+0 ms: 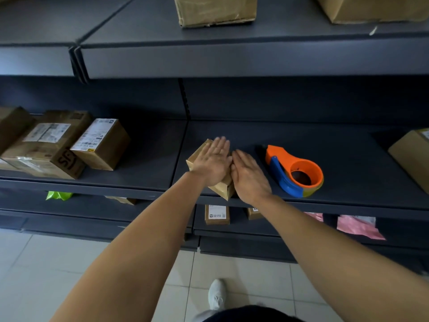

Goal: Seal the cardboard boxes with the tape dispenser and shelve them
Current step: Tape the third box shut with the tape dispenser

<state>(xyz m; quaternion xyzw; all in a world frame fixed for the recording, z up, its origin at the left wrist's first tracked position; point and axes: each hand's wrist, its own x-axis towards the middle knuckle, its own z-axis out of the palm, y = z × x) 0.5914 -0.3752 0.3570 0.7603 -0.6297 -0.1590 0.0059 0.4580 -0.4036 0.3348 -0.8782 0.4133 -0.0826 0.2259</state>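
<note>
Green bag and pink bags lie below; white shoe stands on tiles.

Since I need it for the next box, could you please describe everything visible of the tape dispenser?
The tape dispenser looks plastic: an orange body ending in a round ring, with a blue part along its near side and a tan band, possibly tape, at the ring's lower edge. It lies flat on the dark shelf, right of the right hand, which does not touch it.

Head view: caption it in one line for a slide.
Left hand flat on the small cardboard box, right hand against its side, tape dispenser beside on the shelf.
</note>
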